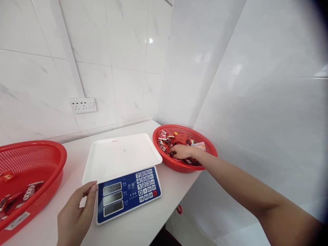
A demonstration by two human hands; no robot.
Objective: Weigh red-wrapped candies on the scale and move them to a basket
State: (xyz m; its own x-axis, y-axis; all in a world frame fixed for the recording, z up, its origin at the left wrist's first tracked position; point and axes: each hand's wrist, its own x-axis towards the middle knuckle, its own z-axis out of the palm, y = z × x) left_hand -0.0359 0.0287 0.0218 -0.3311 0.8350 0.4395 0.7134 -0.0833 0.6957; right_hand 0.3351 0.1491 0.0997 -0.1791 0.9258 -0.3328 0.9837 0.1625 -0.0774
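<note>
My right hand (181, 151) reaches into the right red basket (210, 150). Its fingers curl in on a dark wrapped snack (174, 154) among several red packets (180, 138), and their tips are partly hidden. At the near left corner of the digital scale (132, 194), my left hand (78, 212) has thumb and index finger pinched together on the edge of the white weighing tray (123, 157). Nothing lies on the tray except a small red scrap (114, 141) at its far edge. The scale's displays (112, 197) are lit with digits.
Another red basket (55, 164) stands at the left with a few red packets (30, 191) inside. Both baskets and the scale are on a white table (169, 191). A wall socket (83, 105) is behind, and grey-white walls close in the right side.
</note>
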